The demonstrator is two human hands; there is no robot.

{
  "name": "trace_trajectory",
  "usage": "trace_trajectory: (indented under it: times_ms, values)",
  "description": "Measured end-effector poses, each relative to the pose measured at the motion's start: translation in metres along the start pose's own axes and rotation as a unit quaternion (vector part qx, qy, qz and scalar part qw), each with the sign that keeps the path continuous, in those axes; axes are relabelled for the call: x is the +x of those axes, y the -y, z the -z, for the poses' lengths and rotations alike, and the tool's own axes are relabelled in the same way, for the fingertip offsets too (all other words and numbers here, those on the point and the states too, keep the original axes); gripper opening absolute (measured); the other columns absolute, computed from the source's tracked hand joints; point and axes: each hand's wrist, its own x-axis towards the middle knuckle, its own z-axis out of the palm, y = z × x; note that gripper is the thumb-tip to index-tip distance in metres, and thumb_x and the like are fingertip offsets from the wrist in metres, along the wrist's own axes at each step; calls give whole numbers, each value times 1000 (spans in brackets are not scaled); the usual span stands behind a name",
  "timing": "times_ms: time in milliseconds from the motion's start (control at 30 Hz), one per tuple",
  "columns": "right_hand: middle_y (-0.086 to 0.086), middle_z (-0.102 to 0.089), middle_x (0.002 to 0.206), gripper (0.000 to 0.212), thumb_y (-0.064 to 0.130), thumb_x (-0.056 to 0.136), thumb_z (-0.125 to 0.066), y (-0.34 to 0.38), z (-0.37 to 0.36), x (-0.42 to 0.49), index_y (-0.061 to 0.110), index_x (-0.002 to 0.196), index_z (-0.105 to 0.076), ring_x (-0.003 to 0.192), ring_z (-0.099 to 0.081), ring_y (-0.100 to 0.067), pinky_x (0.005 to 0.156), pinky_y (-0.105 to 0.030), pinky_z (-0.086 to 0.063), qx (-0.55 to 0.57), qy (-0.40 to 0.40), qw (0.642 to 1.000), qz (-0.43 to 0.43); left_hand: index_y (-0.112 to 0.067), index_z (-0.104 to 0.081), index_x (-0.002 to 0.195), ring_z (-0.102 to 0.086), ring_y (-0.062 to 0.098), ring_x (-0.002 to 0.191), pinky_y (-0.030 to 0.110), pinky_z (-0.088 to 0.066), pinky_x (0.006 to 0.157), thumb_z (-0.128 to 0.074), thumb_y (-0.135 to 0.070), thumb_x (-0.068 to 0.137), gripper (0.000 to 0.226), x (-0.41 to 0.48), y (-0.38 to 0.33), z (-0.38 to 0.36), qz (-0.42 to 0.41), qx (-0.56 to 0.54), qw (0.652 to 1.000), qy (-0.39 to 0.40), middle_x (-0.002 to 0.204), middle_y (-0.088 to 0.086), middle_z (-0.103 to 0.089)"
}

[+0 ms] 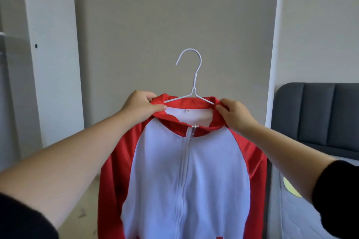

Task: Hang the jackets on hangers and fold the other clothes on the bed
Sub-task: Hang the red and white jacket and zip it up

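The red-and-white jacket hangs zipped in front of you at chest height, its collar already threaded by the white wire hanger, whose hook stands free above. Your left hand pinches the collar's left edge and your right hand pinches the right, probably to square the shoulders on the wire so it won't slide off. The open wardrobe stands to your left, the bed to your right.
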Motion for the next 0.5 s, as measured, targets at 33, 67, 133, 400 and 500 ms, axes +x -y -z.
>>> trace_trajectory:
  times_ms: [33, 67, 133, 400, 500]
  values:
    - [2, -45, 58, 33, 15, 95, -53, -3, -2, 1, 17, 63, -45, 67, -44, -25, 56, -32, -29, 7, 0, 1000, -11, -18, -73, 82, -64, 15, 71, 30, -51, 73, -80, -20, 72, 13, 0, 1, 0, -13, 12, 1000, -3, 78, 1, -73]
    - [3, -43, 55, 37, 14, 94, -55, -5, -4, 2, 17, 59, -41, 66, -43, -25, 55, -32, -28, 16, -13, 999, -29, -21, -73, 92, -68, 16, 81, 33, -54, 81, -80, -23, 72, 22, -1, 3, -1, -33, 31, 999, -5, 86, 0, -74]
    - [2, -43, 55, 39, 14, 93, -56, -5, -9, 1, 17, 57, -41, 66, -45, -25, 56, -32, -26, 24, -54, 996, -71, -29, -61, 123, -65, 17, 98, 32, -50, 91, -82, -35, 68, 60, -1, 4, -2, -69, 70, 995, 1, 104, -2, -70]
    - [-2, -52, 62, 22, 17, 91, -57, -8, -19, -11, 15, 69, -53, 73, -54, -31, 62, -30, -32, 38, -130, 983, -126, -33, -9, 150, -52, 22, 123, 34, -47, 92, -81, -39, 68, 110, -17, 44, 9, -73, 389, 908, 139, 142, -5, -49]
    - [-11, -60, 72, 17, 18, 91, -58, -4, -23, -16, 14, 75, -57, 80, -58, -35, 64, -31, -34, 20, -128, 985, -115, -27, -43, 137, -55, 12, 120, 30, -45, 97, -77, -23, 74, 71, -22, 49, 12, -33, 237, 951, 196, 131, -12, -57]
